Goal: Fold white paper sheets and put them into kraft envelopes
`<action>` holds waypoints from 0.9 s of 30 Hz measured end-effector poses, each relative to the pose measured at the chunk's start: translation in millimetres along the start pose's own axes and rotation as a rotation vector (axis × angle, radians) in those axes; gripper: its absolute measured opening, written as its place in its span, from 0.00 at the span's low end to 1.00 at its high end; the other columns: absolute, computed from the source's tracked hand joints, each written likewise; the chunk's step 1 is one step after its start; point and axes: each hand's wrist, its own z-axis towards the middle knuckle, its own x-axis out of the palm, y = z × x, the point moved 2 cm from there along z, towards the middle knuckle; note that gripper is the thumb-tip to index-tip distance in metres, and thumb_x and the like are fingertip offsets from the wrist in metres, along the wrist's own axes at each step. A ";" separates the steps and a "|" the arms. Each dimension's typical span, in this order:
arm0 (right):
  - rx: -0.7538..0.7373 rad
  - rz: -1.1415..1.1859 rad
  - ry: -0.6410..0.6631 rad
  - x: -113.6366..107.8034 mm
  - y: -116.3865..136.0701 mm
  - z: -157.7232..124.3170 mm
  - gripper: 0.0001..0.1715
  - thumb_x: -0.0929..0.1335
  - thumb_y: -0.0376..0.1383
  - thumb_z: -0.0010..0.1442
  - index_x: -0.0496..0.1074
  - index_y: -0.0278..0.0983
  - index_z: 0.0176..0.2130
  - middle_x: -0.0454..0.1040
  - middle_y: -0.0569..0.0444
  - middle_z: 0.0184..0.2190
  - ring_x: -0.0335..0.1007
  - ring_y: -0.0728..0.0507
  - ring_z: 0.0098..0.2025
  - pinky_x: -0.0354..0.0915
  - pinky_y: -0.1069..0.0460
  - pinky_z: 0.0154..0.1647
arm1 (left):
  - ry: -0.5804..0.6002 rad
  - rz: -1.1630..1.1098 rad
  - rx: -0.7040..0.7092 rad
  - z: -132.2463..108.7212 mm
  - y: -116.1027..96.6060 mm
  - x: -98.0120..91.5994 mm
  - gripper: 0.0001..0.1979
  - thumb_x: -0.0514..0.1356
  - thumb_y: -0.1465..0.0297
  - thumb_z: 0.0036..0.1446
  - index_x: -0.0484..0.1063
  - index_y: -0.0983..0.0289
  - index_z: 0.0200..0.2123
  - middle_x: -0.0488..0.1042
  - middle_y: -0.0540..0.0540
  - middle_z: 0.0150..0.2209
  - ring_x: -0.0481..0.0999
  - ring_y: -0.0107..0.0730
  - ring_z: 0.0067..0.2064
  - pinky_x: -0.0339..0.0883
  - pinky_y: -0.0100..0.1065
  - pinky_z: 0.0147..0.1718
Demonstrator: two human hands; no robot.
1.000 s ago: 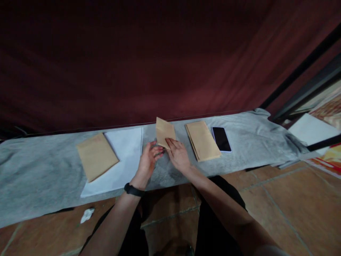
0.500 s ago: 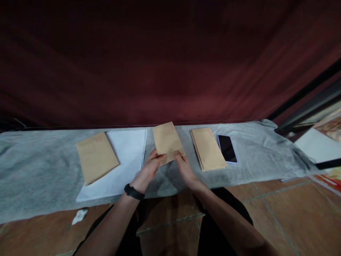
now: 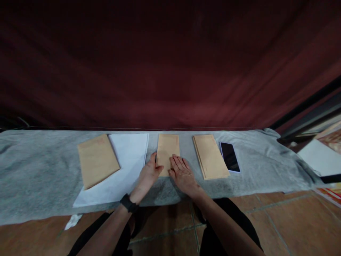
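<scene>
A brown paper envelope (image 3: pixel 167 144) lies flat on the grey cloth in front of me. My left hand (image 3: pixel 149 171) grips its left edge, thumb on top and fingers at the side. Flat on the lower right part of the same envelope rests my right hand (image 3: pixel 183 174), fingers stretched out. To the right is a small stack of brown envelopes (image 3: pixel 211 156). On the left, a larger brown envelope (image 3: pixel 98 160) partly covers white paper sheets (image 3: pixel 130 151).
A phone (image 3: pixel 229 157) lies right of the envelope stack. Grey cloth (image 3: pixel 39 170) covers the long surface, with a dark red curtain (image 3: pixel 170 71) behind it. A crumpled white tissue (image 3: pixel 73 221) is on the tiled floor (image 3: pixel 287 213).
The envelope, tilted and held up in both hands before, now lies straight on the cloth. My right hand has gone from pinching its corner to lying flat on it.
</scene>
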 end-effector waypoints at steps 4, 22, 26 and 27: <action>-0.040 -0.015 0.049 -5.3 -7.9 8.2 0.30 0.57 0.40 0.74 0.56 0.34 0.71 0.54 0.48 0.72 0.51 0.42 0.73 0.49 0.41 0.74 | -0.156 0.362 0.352 -17.3 -10.0 10.7 0.27 0.58 0.66 0.62 0.65 0.62 0.63 0.69 0.68 0.62 0.67 0.56 0.64 0.63 0.54 0.60; -0.062 -0.144 0.183 8.3 -45.0 61.2 0.33 0.52 0.45 0.76 0.47 0.39 0.74 0.47 0.49 0.74 0.42 0.43 0.76 0.46 0.41 0.75 | 0.260 0.647 0.713 -66.6 -10.0 42.9 0.35 0.47 0.47 0.68 0.56 0.57 0.71 0.57 0.56 0.72 0.47 0.50 0.74 0.35 0.64 0.70; -0.034 -0.194 0.138 16.6 -47.1 103.3 0.33 0.54 0.45 0.75 0.50 0.37 0.73 0.48 0.45 0.74 0.43 0.40 0.75 0.46 0.38 0.74 | 0.293 0.616 0.732 -66.8 -5.9 46.5 0.35 0.49 0.46 0.67 0.54 0.56 0.71 0.56 0.56 0.73 0.46 0.52 0.74 0.34 0.69 0.68; -0.027 -0.203 0.114 18.9 -47.1 112.8 0.33 0.54 0.45 0.75 0.50 0.38 0.73 0.49 0.45 0.74 0.43 0.40 0.75 0.46 0.37 0.74 | 0.295 0.602 0.741 -67.2 -4.3 47.0 0.35 0.49 0.47 0.67 0.54 0.55 0.71 0.56 0.56 0.73 0.47 0.52 0.74 0.34 0.69 0.68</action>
